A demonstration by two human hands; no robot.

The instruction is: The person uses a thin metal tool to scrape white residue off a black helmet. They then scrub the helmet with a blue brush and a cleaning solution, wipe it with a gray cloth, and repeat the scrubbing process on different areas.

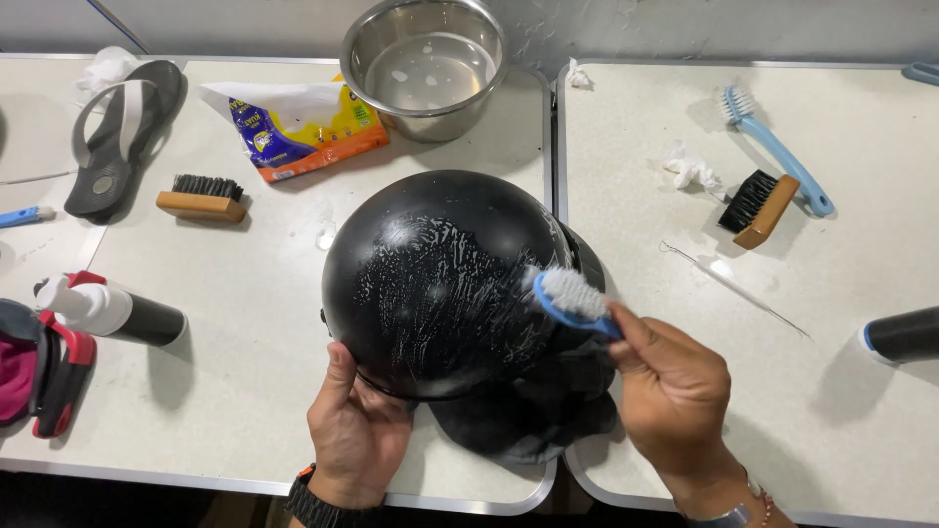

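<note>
A black helmet (440,279) streaked with white soap suds rests on a dark cloth (533,416) over the seam between two white tables. My left hand (357,430) grips the helmet's near lower rim. My right hand (670,386) is shut on the handle of a blue brush (572,298) with white bristles. The bristles press against the helmet's right side.
A steel bowl (425,64) with some water stands behind the helmet, next to an orange and white pouch (298,127). Wooden brushes (202,198) (758,205), another blue brush (773,147), a grey sandal (122,132), spray bottles (112,311) (900,335) and tissue scraps (690,168) lie around.
</note>
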